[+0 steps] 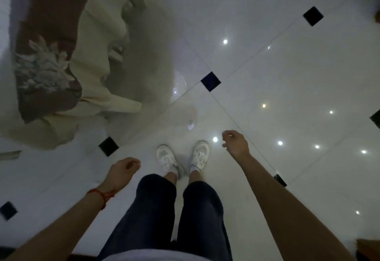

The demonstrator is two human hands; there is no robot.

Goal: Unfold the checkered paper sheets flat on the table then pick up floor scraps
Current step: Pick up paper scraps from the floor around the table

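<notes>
I look straight down at a glossy white tiled floor [267, 88] with small black diamond insets. My left hand [123, 168] hangs in front of my left thigh with loosely curled fingers, and I see nothing in it. A red string is tied round that wrist. My right hand [235, 143] reaches out a little further, just right of my right shoe, also loosely curled with nothing visible in it. A small pale patch [191, 126] lies on the floor ahead of my shoes; blur keeps me from telling whether it is a scrap or a reflection. No checkered paper is in view.
Brown and cream draped fabric [51, 71] with pale floral embroidery fills the upper left and reaches the floor. My white shoes [183, 158] stand side by side at the centre. Ceiling lights reflect as bright spots across the tiles on the right.
</notes>
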